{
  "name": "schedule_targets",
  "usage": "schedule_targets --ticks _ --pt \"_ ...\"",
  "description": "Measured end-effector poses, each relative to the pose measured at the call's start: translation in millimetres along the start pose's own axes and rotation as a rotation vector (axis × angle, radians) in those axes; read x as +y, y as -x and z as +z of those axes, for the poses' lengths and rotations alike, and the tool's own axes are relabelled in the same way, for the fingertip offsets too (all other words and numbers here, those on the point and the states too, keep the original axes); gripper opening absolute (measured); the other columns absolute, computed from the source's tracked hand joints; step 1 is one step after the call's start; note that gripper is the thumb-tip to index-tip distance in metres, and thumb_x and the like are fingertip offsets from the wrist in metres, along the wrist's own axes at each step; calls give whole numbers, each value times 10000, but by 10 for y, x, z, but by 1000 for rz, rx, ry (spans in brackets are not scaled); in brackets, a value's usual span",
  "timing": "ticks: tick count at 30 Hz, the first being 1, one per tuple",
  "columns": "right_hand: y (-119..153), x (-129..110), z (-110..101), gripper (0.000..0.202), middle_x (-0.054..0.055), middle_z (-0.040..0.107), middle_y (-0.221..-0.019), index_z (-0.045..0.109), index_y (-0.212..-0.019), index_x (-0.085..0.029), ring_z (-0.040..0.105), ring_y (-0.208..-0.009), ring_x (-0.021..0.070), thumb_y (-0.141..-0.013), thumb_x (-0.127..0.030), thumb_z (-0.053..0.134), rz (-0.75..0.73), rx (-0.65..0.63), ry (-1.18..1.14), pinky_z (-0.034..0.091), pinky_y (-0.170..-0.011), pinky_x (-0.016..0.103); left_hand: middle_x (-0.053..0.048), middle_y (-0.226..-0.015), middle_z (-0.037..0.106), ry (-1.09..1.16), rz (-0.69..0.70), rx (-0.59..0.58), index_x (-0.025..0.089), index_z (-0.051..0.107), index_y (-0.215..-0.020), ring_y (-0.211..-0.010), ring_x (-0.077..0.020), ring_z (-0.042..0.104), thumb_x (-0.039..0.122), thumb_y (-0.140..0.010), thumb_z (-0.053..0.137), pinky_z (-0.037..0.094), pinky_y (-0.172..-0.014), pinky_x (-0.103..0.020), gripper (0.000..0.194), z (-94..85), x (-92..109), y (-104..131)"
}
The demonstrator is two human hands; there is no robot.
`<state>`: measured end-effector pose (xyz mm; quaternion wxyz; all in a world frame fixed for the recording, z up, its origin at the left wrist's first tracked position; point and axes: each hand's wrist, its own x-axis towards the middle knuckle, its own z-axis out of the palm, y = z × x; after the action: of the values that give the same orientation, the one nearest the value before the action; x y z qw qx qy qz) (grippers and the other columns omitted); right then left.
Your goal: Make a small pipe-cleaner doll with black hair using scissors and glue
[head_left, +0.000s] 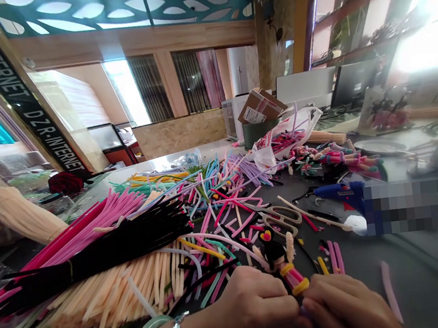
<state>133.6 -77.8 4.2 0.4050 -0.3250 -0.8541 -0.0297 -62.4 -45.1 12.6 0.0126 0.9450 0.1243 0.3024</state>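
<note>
A small doll (289, 271) of pipe cleaners, with black hair, a red and yellow hair piece, raised cream arms and a pink body with yellow bands, lies between my hands. My left hand (253, 306), with a green bangle and a silver bracelet at its wrist, is closed just below the doll. Against it my right hand (343, 302) has its fingers pinched together at the doll's lower end. A purple strip shows between the fingertips; which hand grips it is partly hidden.
Bundles of black (125, 241), pink (93, 229) and cream pipe cleaners (119, 294) cover the left. Scissors (281, 219) lie ahead, a blue glue gun (341, 193) to the right. Finished dolls (339, 156), a plastic bag (297, 132) and a cardboard box (262, 106) stand behind.
</note>
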Motion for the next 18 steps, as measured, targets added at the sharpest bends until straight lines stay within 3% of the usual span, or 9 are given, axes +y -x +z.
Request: schedule_targets --ticks 18 --pt "23 14 1 357 -11 572 -516 568 -652 -198 549 -446 90 -971 -196 407 5 41 -8 444 -463 181 18 -567 497 -5 1 37 170 481 -592 -502 -84 432 302 -990 401 311 -496 -256 427 -9 3 -14"
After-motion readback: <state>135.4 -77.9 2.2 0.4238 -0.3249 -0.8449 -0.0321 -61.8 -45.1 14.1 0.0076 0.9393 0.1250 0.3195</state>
